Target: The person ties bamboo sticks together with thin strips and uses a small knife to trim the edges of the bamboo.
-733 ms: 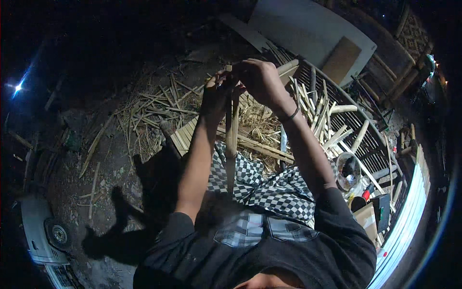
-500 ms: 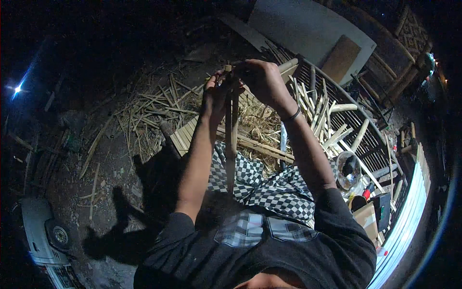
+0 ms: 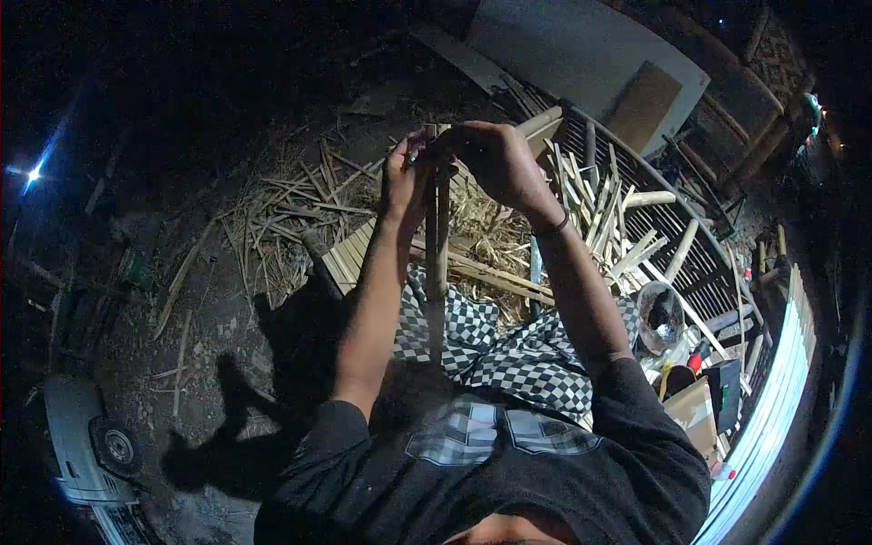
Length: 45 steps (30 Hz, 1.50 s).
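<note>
Grasping strip (image 3: 442,245) near 12 o'clock with left hand (image 3: 406,186), holding right hand (image 3: 501,165) alongside with finger grip too shadowed to tell, possibly risking slips or splinters through uneven pressure.

Long wooden strip (image 3: 438,272), far end between left hand (image 3: 406,180) and right hand (image 3: 498,156)

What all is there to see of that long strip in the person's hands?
The long, narrow strip looks like bamboo or wood, paler along its right side; whether it is one piece or two is unclear. The left hand and right hand hold its far end. It extends back over the checked trousers, its near end blurred.
</note>
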{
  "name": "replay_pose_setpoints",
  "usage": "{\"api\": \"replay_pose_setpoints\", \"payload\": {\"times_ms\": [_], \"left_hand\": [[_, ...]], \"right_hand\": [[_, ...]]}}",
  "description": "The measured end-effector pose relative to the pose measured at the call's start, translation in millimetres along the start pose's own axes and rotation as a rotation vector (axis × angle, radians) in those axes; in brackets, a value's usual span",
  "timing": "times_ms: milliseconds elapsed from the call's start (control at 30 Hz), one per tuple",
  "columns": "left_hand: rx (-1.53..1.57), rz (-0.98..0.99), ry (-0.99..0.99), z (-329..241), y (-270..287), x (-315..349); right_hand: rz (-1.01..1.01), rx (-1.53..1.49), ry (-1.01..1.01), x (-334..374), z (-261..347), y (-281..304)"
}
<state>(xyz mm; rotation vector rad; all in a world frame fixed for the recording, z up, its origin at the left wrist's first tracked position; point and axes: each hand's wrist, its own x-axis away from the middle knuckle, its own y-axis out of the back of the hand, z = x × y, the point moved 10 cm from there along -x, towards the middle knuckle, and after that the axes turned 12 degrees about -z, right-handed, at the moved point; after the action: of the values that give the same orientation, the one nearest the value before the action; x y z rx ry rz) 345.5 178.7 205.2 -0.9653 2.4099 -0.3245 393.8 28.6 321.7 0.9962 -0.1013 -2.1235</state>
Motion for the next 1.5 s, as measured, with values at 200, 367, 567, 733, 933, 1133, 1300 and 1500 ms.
{"api": "replay_pose_setpoints", "payload": {"times_ms": [200,367,567,733,933,1133,1300,1500], "left_hand": [[0.198,-0.065,0.108,-15,-22,9],[-0.094,-0.264,-0.065,-32,-7,11],[0.124,-0.220,0.093,-37,-20,25],[0.203,-0.191,0.145,-35,-26,22],[0.189,-0.225,0.135,-42,-22,26],[0.190,-0.259,0.160,-43,-21,29],[0.191,-0.256,0.140,-45,-17,25],[0.189,-0.205,0.132,-47,-27,24]], "right_hand": [[-0.079,0.005,0.064,1,-13,5],[-0.142,-0.103,0.044,5,-28,9],[-0.124,-0.275,-0.064,18,-35,19],[-0.148,-0.149,-0.064,20,-61,30],[-0.124,-0.045,-0.289,16,-51,36],[0.089,0.081,-0.479,30,-87,25],[0.174,-0.247,-0.532,45,-120,19],[0.176,-0.808,-0.568,67,-184,38]]}}
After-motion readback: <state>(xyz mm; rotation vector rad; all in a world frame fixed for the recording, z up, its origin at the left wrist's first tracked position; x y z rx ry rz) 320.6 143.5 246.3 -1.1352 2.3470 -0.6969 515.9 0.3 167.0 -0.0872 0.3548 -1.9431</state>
